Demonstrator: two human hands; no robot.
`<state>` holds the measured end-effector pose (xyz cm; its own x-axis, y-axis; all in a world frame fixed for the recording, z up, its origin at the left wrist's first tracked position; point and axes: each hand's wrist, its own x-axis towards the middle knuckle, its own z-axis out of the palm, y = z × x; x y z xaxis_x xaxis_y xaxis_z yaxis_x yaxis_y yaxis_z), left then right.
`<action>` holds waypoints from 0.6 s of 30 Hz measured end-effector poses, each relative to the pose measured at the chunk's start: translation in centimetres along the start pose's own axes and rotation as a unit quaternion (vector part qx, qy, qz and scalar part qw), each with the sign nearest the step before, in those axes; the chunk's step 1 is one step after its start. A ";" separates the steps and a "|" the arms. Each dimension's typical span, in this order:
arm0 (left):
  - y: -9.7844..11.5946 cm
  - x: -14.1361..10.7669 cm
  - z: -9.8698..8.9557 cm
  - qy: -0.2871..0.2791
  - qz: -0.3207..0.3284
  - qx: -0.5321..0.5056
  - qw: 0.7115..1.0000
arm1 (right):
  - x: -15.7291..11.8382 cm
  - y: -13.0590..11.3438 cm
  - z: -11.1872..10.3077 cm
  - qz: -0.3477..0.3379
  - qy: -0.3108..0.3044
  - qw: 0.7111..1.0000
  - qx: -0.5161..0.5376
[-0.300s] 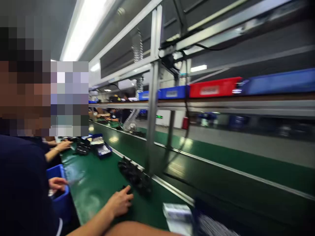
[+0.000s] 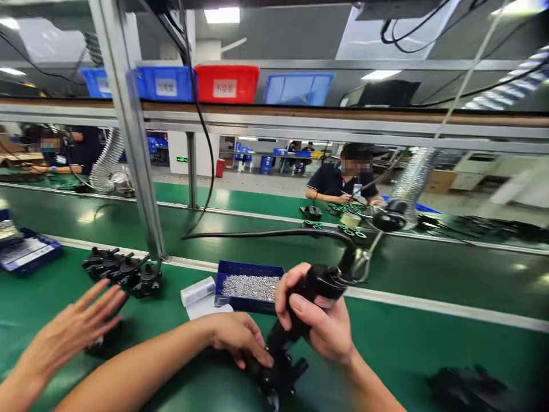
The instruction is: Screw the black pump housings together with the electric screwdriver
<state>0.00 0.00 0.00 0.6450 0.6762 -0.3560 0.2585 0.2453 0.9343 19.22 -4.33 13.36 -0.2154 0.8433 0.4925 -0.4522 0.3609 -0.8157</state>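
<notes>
The right hand (image 2: 323, 326) wraps a black screwdriver (image 2: 326, 280), its long axis slanting down-left to the black part (image 2: 283, 375) just below, where the left hand (image 2: 240, 339) grips that part's left side; the tip's contact is hidden. A screw tray (image 2: 251, 268) sits just beyond; the tabletop (image 2: 398, 343) stretches right toward a dark pile (image 2: 472, 389), a co-worker's hand (image 2: 77, 326) spreads well left

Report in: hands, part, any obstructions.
Right hand gripping black power tool. Left hand touching black part at tool's lower end. Co-worker's hand off left, apart from both.

tray (image 2: 251, 268) blocks left of tool (image 2: 318, 281), bench (image 2: 398, 337) opens right.
</notes>
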 end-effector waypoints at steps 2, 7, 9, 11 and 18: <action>1.3 -0.6 0.0 -0.070 -0.054 -0.005 0.996 | 0.4 0.1 0.3 0.001 -0.002 1.000 0.003; 3.5 -2.4 0.0 -0.076 -0.060 -0.009 0.995 | 0.3 0.1 0.5 -0.001 -0.013 1.000 0.019; 4.0 -2.7 0.3 -0.071 -0.057 -0.007 0.996 | 0.3 0.2 0.5 -0.004 -0.016 1.000 0.025; 4.4 -2.7 0.5 -0.067 -0.061 -0.002 0.996 | 0.3 0.4 0.5 -0.006 -0.016 1.000 0.020; 4.3 -1.5 0.3 -0.067 -0.132 0.014 0.989 | 0.5 0.9 0.2 -0.011 -0.031 0.999 0.030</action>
<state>0.40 -0.18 4.56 0.6408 0.4926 -0.5888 0.4498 0.3806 0.8080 18.54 -3.68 12.88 -0.2570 0.8085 0.5295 -0.5077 0.3532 -0.7858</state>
